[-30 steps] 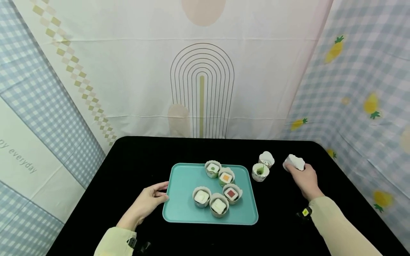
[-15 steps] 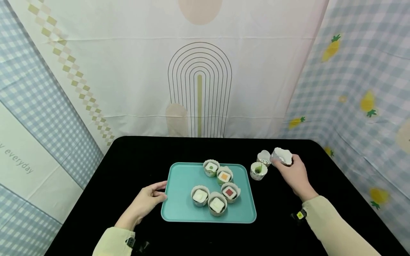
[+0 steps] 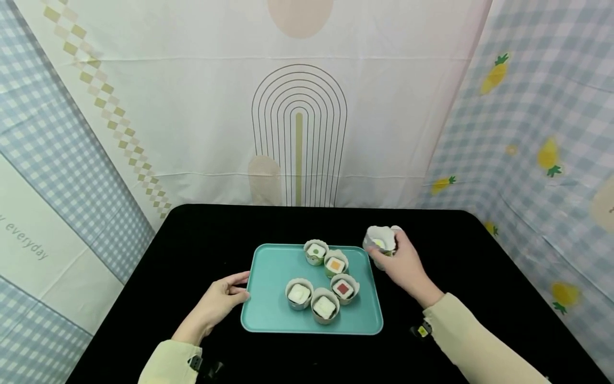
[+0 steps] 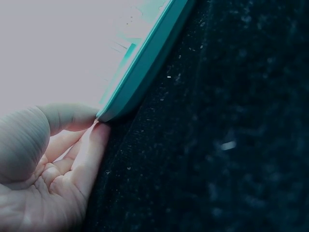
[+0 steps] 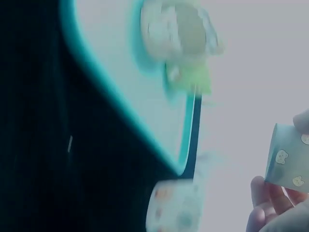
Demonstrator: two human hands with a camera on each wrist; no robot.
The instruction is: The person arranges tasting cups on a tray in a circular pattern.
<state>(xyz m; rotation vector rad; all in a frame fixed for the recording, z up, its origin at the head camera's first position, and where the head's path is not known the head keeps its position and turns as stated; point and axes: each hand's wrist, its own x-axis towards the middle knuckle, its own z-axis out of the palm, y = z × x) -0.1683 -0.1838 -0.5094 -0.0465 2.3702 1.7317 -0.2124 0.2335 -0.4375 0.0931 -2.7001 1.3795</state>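
Note:
My right hand [image 3: 406,265] holds a white paper baking cup [image 3: 381,234] just off the tray's right edge. Something pale yellow shows inside it. Small bear faces decorate that cup's wall [image 5: 285,162] in the right wrist view. With thumb and fingertips, my left hand [image 3: 218,301] pinches the left rim of a turquoise tray [image 3: 268,266]; the left wrist view shows the thumb against the tray's edge [image 4: 126,89]. Several paper cups stand on the tray's right half, among them one with an orange-topped square piece [image 3: 336,265] and one with a red-topped piece [image 3: 342,289].
Two more paper cups stood right of the tray; the held cup and hand now mostly cover them, and one cup [image 5: 175,208] shows blurred in the right wrist view. The black table [image 3: 201,234] ends at a patterned cloth backdrop [image 3: 206,133].
My right hand has carried the paper cup leftward from the table's right side, over the two standing cups, towards the tray. The left hand stays at the tray's rim.

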